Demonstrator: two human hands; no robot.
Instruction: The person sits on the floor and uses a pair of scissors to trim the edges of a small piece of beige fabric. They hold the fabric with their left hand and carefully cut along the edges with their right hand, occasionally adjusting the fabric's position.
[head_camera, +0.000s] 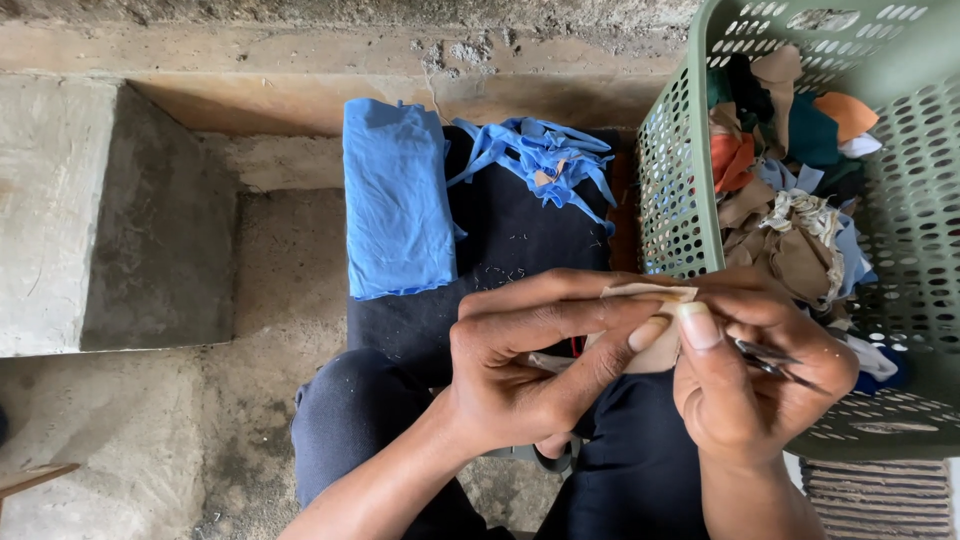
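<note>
Both hands, left hand (530, 365) and right hand (745, 375), pinch a tan cloth scrap (650, 320) beside the green basket (905, 230).

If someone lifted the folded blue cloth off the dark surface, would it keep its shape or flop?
The folded blue cloth would probably sag and unfold: it is thin, creased fabric with soft wrinkles. It looks light for its size, lying flat without denting the dark cloth beneath. It is unlikely to slide far if pushed; more likely to bunch.
</note>
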